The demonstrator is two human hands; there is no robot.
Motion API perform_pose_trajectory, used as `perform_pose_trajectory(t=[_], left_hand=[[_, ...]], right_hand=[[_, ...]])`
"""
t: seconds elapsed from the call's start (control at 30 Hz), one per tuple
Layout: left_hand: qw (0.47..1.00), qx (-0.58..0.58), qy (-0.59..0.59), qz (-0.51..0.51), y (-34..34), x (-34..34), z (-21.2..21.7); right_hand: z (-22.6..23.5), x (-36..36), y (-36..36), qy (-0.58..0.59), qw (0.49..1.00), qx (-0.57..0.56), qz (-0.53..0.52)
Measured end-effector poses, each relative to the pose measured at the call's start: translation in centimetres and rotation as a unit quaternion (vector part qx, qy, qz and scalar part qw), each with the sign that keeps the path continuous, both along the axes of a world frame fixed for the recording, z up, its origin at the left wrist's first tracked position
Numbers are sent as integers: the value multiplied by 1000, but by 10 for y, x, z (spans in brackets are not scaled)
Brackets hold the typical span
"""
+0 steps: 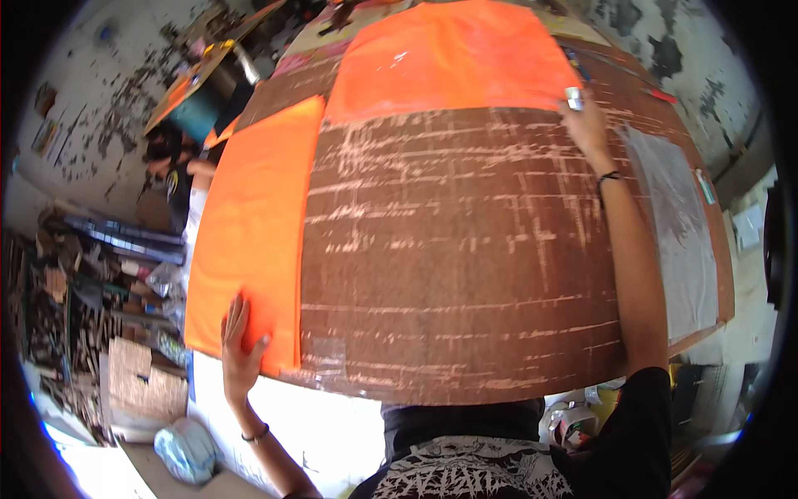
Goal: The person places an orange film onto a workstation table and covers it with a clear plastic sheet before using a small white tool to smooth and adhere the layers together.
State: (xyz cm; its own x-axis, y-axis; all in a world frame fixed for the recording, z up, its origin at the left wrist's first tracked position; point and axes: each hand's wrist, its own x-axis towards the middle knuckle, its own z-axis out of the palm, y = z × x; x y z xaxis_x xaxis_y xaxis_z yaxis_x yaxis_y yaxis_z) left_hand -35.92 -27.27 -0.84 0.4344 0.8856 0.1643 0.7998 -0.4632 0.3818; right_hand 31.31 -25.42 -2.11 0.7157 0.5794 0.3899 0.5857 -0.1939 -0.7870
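My left hand (241,353) lies with its fingers stretched out on the near end of a folded orange sheet (253,224), which runs along the left side of the brown work board (449,249). At the far right, my right hand (586,129) is closed around a small silver-white cylindrical object (574,98), whose exact kind is too small to tell. That hand is beside the right corner of a second, wider orange sheet (449,62) spread across the far part of the board. Pale cut marks score the board's surface between the two sheets.
A translucent plastic sheet (677,224) covers the board's right side, with a small pale tool (706,187) by its edge. A red-ended tool (661,96) rests at the far right. Another person (179,179) is beyond the left edge. Wood scraps (75,316) crowd the left.
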Motion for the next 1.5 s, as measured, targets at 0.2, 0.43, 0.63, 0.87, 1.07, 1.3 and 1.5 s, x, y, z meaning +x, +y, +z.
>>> perform_pose_trajectory(t=[0.2,0.43,0.63,0.87,1.07,1.3,1.5], left_hand=[[998,-26,-43,49,2,10,10],[994,-25,-86,-66,-11,9,27],[994,-32,-35,-99,-16,-1,16],[987,-77,-136,-39,-11,3,24],[965,-38,-237,107,6,-10,6],[938,-84,-329,64,22,-10,6],[927,-159,-330,75,31,-14,2]], right_hand=[[-11,7,-3,-3,999,11,33],[-8,6,-6,-2,999,-19,46],[-4,6,-2,-18,998,-40,36],[-12,8,-3,-1,999,-14,43],[-9,11,-3,-6,999,-17,42],[-4,-6,-8,-32,999,-30,25],[-5,3,-5,-79,995,-54,20]])
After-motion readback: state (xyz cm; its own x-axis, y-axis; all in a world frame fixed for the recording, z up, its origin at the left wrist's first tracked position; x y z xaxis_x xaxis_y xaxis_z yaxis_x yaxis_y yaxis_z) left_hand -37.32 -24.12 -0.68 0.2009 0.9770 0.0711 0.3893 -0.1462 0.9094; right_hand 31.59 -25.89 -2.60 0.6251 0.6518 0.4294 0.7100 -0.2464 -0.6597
